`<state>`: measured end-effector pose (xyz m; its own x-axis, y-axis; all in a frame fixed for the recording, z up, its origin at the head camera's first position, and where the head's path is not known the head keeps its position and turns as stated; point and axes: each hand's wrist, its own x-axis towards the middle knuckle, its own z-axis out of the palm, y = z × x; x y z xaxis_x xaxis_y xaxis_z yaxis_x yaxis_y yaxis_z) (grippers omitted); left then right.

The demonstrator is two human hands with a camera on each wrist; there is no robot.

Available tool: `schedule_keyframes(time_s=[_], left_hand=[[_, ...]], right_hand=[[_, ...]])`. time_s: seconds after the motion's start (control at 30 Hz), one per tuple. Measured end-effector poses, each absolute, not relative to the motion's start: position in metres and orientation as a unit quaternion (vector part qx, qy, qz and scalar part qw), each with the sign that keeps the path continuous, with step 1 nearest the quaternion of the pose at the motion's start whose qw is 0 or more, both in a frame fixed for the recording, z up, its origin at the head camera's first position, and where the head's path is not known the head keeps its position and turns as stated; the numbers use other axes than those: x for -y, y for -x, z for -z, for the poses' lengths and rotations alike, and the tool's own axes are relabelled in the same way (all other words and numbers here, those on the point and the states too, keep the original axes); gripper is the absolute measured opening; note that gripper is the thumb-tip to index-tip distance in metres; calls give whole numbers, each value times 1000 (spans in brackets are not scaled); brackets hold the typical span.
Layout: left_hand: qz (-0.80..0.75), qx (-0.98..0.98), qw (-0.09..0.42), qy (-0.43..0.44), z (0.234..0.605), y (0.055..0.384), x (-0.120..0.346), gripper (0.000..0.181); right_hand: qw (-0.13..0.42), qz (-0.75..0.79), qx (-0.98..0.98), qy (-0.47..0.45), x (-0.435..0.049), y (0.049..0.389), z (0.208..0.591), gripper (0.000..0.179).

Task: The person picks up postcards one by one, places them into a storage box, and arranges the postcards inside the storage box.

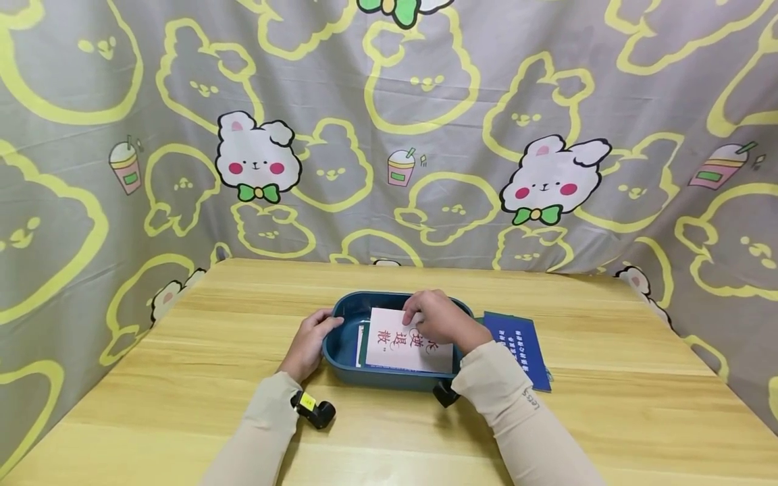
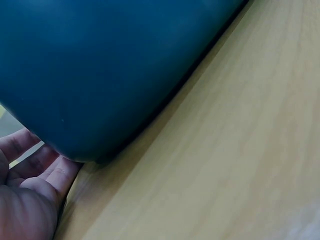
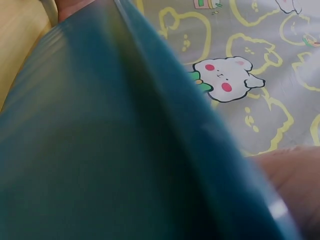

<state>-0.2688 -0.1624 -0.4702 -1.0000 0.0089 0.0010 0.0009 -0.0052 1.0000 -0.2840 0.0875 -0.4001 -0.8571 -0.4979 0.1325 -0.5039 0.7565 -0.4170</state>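
A dark blue-green oblong bin point(image 1: 389, 381) stands on the table. At its left end my left hand point(image 1: 310, 341) holds the bin, thumb at the rim and fingers against the outer wall. In the left wrist view, the fingers point(image 2: 62, 175) of this hand lie by the bin's lower corner. My right hand point(image 1: 440, 317) reaches over the right part of the bin, curled fingers pinching a pale card point(image 1: 389, 337) with red characters. Other cards point(image 1: 360, 344) show below it inside. The bin's wall point(image 3: 100, 125) fills much of the right wrist view, with part of my right hand point(image 3: 295, 185) beyond.
Right of the bin, a blue card point(image 1: 519, 347) with white writing lies on the wooden table point(image 1: 608, 405), over green-edged pieces. A grey curtain point(image 1: 340, 81) with rabbit prints hangs behind the table and at both sides. Each wrist carries a small black camera point(image 1: 316, 410).
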Motion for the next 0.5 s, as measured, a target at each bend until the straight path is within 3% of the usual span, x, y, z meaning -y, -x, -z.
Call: schedule_keyframes(time_s=[0.5], left_hand=[[-703,-712,1,0,472,270,162,37]], right_hand=[[-42,-208,925,-315,-92,284,401,19]])
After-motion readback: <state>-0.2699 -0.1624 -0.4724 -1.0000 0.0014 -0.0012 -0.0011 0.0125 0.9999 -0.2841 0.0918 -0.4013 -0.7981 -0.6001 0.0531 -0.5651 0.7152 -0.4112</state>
